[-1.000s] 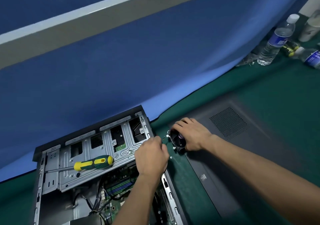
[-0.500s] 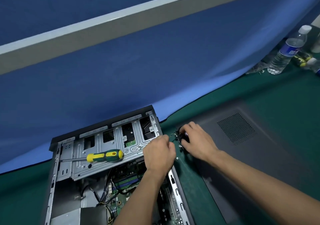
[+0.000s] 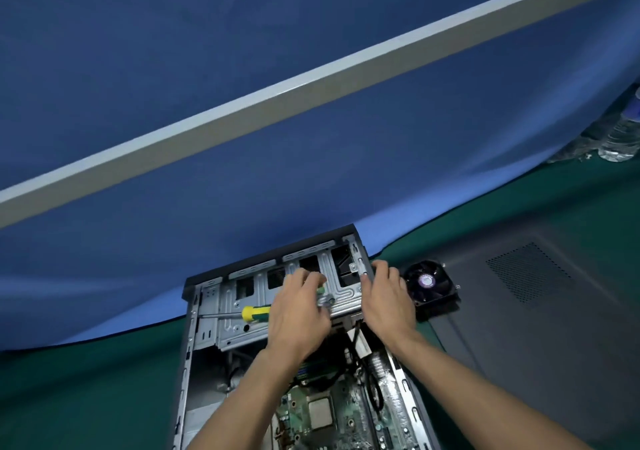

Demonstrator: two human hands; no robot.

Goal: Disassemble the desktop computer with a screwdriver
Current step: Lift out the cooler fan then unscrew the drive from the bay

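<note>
Blue cloth (image 3: 311,179) hangs as a backdrop across the whole upper view, crossed by a pale grey bar (image 3: 311,82) that slants up to the right, and below it a dark green table (image 3: 86,390) carries everything. Lying flat at the right is a large dark grey side panel (image 3: 540,339) with a perforated vent patch. An open desktop computer case (image 3: 188,345) lies on its side at bottom centre, its long axis running from the viewer away toward the cloth, with the silver drive cage (image 3: 239,325) at the far end and the green motherboard (image 3: 322,411) exposed nearer the viewer. Both bare forearms reach forward from the bottom edge over the case. The left hand (image 3: 298,314) lies palm down on the drive cage, fingers bent over the handle end of the screwdriver (image 3: 254,313); whether its grip is closed round the handle I cannot tell. The right hand (image 3: 388,300) rests on the cage's right edge at the case rim, fingers curled over the metal, grip clamped on it. A black fan (image 3: 431,285) sits on the table just right of that hand, hub facing up. The yellow and green screwdriver lies across the cage, its shaft pointing left. Clear water bottles (image 3: 623,138) stand at the far right edge.
</note>
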